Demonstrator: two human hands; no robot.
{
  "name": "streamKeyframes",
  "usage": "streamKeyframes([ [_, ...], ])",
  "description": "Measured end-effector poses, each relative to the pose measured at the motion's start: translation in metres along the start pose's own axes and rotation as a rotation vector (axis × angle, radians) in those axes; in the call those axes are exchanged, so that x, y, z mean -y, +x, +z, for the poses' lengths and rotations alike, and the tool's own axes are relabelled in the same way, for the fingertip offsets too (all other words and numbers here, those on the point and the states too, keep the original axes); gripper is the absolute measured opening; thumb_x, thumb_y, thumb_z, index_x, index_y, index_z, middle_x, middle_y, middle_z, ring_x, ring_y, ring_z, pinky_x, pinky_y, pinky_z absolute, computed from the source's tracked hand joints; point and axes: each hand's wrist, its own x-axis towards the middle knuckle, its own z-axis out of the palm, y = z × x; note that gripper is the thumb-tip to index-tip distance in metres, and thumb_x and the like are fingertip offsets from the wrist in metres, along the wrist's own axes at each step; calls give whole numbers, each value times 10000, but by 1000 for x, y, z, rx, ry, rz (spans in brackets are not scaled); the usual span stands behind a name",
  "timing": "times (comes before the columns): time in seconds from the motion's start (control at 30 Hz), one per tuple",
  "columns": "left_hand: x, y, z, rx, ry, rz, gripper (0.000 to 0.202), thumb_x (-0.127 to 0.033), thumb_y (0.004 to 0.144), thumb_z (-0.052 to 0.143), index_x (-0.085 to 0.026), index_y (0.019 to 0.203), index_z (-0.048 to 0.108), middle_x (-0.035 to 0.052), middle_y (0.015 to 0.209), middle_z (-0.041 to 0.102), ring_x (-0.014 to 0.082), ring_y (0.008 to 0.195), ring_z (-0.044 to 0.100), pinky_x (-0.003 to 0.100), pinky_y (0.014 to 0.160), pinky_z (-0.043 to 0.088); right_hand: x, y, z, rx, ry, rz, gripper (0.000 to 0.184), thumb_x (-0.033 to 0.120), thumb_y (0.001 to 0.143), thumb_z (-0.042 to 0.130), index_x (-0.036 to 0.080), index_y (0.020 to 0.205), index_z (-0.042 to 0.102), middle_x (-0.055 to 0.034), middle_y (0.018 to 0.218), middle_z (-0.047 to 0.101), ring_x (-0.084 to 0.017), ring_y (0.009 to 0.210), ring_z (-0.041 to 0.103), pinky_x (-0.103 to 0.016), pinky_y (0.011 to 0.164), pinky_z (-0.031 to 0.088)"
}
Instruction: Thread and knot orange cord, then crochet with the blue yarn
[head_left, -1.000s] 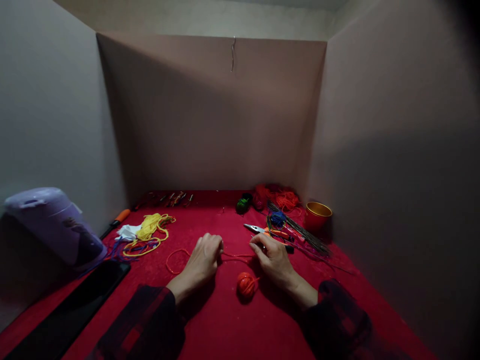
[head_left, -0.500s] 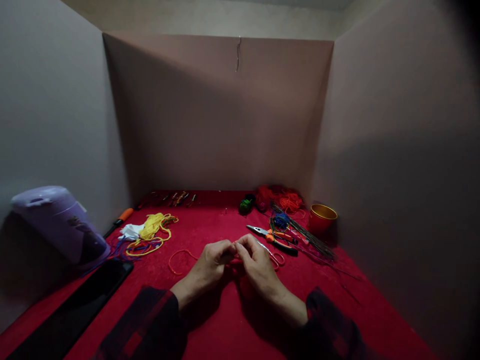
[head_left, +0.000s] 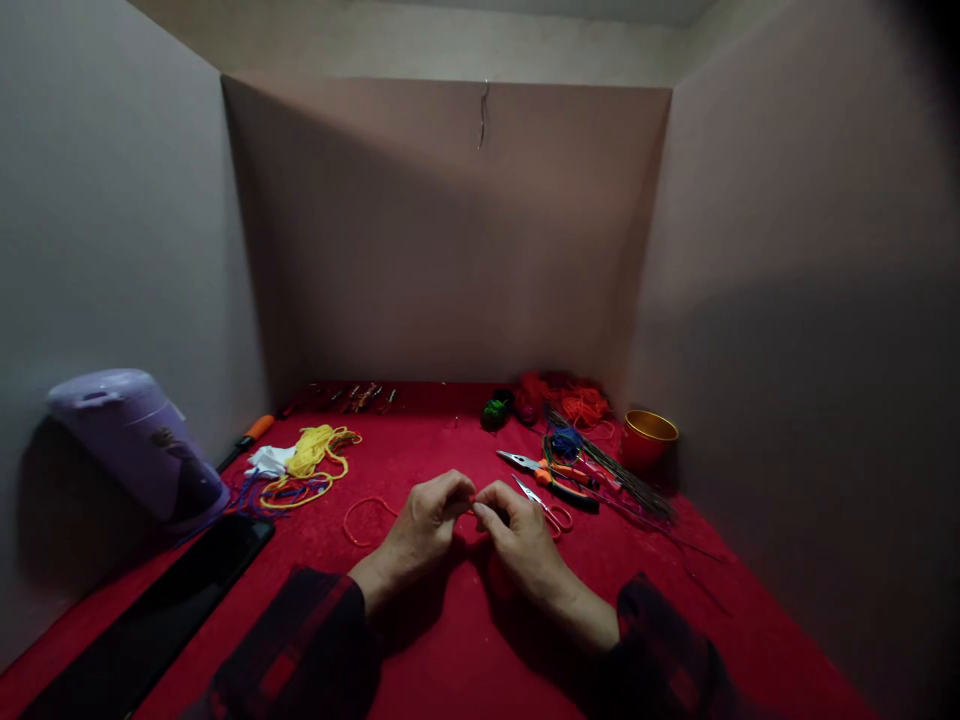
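Black slab [head_left: 161, 610]: flat on the red tablecloth [head_left: 465, 665], lower left of the frame
Left hand [head_left: 426, 520]: lower centre, fingertips closed narrowly on red yarn [head_left: 367, 499]
Right hand [head_left: 523, 535]: just beside it, thumb and finger pinching the same red yarn
Yarn's place: between the fingertips, with a loop on the tablecloth left of the left hand
Scissors [head_left: 534, 497]: just right of the right hand
Pliers [head_left: 547, 477]: just beyond the scissors
Yellow yarn [head_left: 311, 450]: left of centre
Red cup [head_left: 646, 450]: right of centre, upright
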Motion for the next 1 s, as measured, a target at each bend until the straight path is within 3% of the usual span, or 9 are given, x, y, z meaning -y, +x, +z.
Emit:
streamKeyframes([
  [0.4, -1, -1, 1, -43, -20, 37, 120, -76, 784, 498, -159, 833, 569, 2, 743, 593, 115, 682, 537, 229, 651, 407, -3, 1, -3, -6, -89, -60, 116, 152, 836, 520, 164, 769, 613, -5, 709, 622, -134, 667, 554, -232, 630, 384],
  [0.87, 0, -3, 3, -81, -2, 25, 115, -112, 787, 510, -162, 841, 598, 21, 757, 630, 123, 682, 554, 231, 650, 425, -4, 2, -5, -22, -187, -77, 141, 159, 849, 475, 175, 737, 560, -12, 701, 600, -148, 660, 544, -239, 616, 386],
  [1.0, 6, 21, -12, -172, 24, -94, 122, -242, 805, 519, -165, 820, 613, 18, 738, 649, 126, 678, 580, 219, 647, 447, -7, 1, -4, -64, -168, -53, 148, 190, 857, 466, 184, 729, 541, -1, 684, 586, -144, 641, 535, -235, 596, 381],
])
